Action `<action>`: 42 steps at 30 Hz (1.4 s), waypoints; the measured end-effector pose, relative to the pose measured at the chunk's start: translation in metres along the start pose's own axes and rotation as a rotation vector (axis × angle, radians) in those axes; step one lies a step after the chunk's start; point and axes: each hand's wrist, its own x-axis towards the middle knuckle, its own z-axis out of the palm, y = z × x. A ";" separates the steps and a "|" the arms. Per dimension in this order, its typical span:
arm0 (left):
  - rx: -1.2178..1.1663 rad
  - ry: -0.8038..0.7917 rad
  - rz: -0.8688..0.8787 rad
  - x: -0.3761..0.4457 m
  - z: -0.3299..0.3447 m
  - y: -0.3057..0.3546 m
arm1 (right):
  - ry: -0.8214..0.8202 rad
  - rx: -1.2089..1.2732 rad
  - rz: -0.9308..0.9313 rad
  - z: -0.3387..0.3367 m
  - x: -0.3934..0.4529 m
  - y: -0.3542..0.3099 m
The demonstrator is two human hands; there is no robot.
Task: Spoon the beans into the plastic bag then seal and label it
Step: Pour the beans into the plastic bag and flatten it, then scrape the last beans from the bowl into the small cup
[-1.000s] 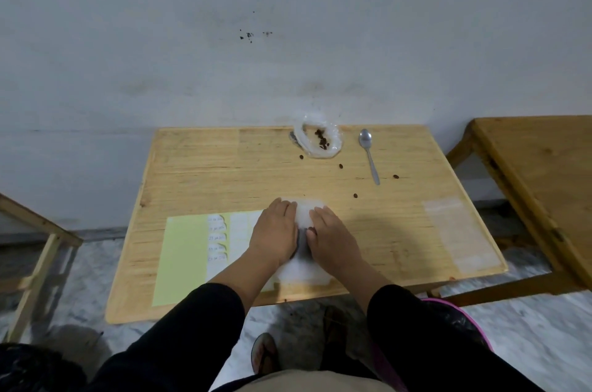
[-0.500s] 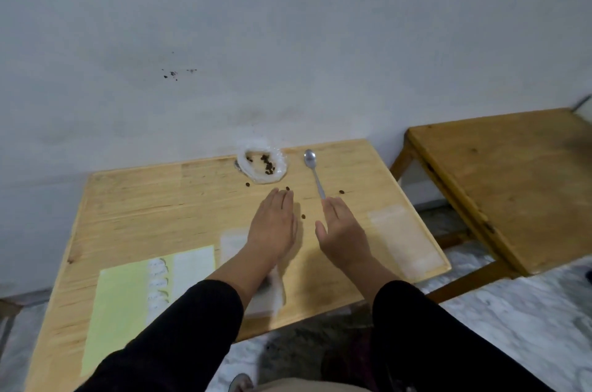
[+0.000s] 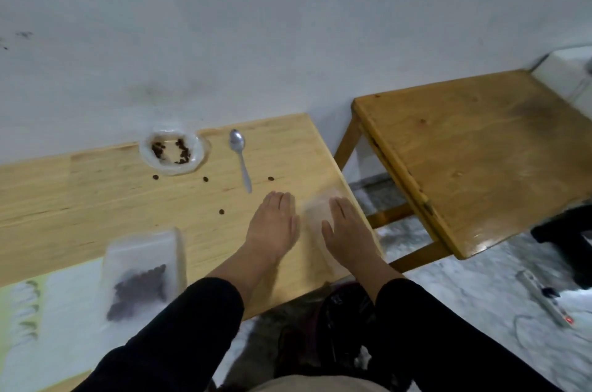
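Note:
A clear plastic bag (image 3: 141,266) with dark beans in its lower half lies flat on the wooden table (image 3: 96,196), at the left. My left hand (image 3: 275,225) rests flat on the table, fingers together, holding nothing. My right hand (image 3: 346,228) lies flat on an empty clear bag (image 3: 315,209) near the table's right edge. A white dish (image 3: 173,151) with a few beans stands at the back, a metal spoon (image 3: 240,157) right of it. Loose beans (image 3: 221,211) are scattered between.
A green and white label sheet (image 3: 48,305) lies at the front left under the filled bag. A second wooden table (image 3: 480,151) stands to the right across a gap. A power strip (image 3: 544,298) lies on the floor. The wall is close behind.
Both hands left the filled bag and moved right to the empty bag at the table's right edge. The camera swung right, so the filled bag now shows at the left.

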 end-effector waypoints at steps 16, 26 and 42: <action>-0.085 -0.115 -0.239 0.054 0.064 0.033 | -0.055 0.155 -0.041 0.038 0.004 0.044; -0.647 0.045 -0.280 0.055 0.025 0.029 | -0.097 0.659 0.215 -0.004 0.044 0.020; -1.123 0.407 -0.279 0.028 -0.099 -0.051 | -0.077 1.560 0.264 -0.073 0.102 -0.136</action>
